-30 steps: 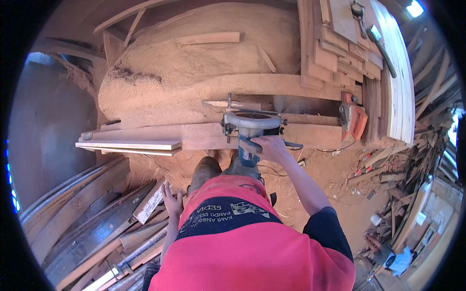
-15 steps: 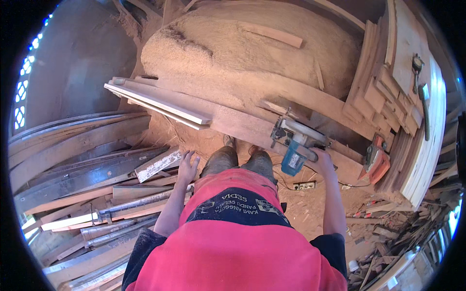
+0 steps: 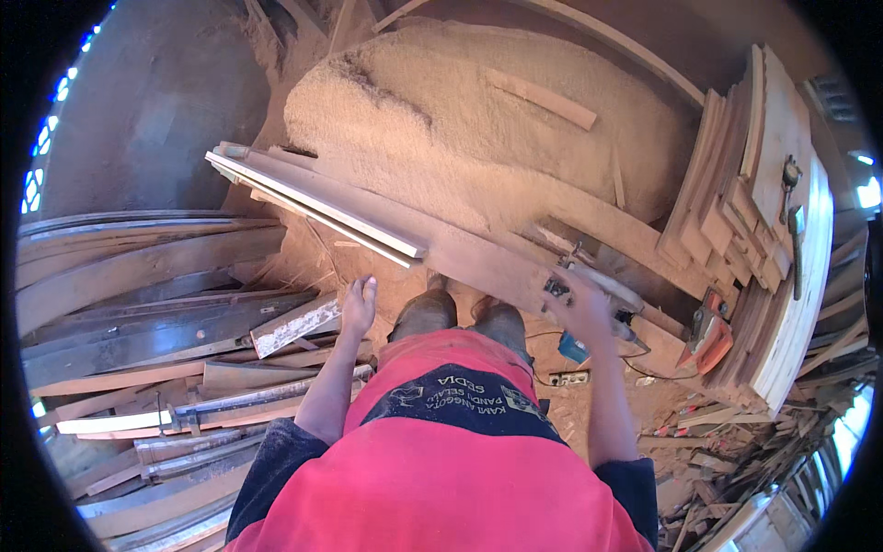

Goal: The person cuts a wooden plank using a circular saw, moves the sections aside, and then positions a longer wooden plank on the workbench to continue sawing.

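My left hand (image 3: 359, 305) is raised beside my leg with its fingers curled together and nothing visible in them. It is nearest to the two narrow pale-edged boards (image 3: 331, 210), which lie along the left part of a long plank (image 3: 469, 244). Over the circular saw, my right hand (image 3: 581, 302) reaches forward, fingers stretched out and slightly blurred, off the rear handle. The saw's blue motor housing (image 3: 572, 348) shows below this hand; its metal guard (image 3: 609, 287) shows beyond. Hand and forearm hide much of the saw, so contact between them cannot be made out.
Sawdust (image 3: 441, 120) is heaped beyond the plank. Stacked boards (image 3: 736, 202) stand at the right, topped by a brush (image 3: 797, 253). An orange power tool (image 3: 706, 333) sits beside them. A power strip (image 3: 568, 378) and cords lie on the floor. Lumber (image 3: 138, 304) fills the left.
My right hand has left the saw's rear handle and moved left and forward over the tool. The fingers of my left hand have gone from spread to curled. The view has shifted slightly.
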A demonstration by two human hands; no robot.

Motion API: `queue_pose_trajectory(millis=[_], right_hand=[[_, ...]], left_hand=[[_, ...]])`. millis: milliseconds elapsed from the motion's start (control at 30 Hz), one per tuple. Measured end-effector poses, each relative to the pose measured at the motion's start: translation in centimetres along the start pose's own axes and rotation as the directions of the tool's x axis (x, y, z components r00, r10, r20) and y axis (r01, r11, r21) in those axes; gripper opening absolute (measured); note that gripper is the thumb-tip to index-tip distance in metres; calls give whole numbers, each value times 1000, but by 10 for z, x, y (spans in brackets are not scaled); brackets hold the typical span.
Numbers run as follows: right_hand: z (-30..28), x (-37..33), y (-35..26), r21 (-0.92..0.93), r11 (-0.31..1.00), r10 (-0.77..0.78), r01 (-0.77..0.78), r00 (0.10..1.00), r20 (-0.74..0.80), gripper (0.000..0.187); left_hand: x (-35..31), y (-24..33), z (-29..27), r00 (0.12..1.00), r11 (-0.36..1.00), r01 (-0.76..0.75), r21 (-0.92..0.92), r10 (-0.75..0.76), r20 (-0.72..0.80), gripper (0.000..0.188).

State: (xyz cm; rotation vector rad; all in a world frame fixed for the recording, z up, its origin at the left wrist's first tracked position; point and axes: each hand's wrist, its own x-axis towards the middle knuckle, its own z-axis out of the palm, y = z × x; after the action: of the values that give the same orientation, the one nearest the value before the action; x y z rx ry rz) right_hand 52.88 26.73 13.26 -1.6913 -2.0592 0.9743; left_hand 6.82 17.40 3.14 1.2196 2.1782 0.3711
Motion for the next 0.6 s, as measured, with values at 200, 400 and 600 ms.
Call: queue_pose_trajectory(millis=[200, 400, 600], right_hand=[[164, 101, -101, 40, 991, -136, 129, 947, 292, 52], [257, 140, -116, -69, 963, -208, 260, 882, 422, 58], [259, 145, -113, -199, 917, -238, 345, 875, 421, 47]], left_hand=[[74, -25, -13, 996, 935, 28, -352, -55, -65, 59], [156, -77, -30, 921, 780, 142, -609, -330, -209, 67], [200, -87, -35, 892, 684, 172, -709, -413, -182, 71]])
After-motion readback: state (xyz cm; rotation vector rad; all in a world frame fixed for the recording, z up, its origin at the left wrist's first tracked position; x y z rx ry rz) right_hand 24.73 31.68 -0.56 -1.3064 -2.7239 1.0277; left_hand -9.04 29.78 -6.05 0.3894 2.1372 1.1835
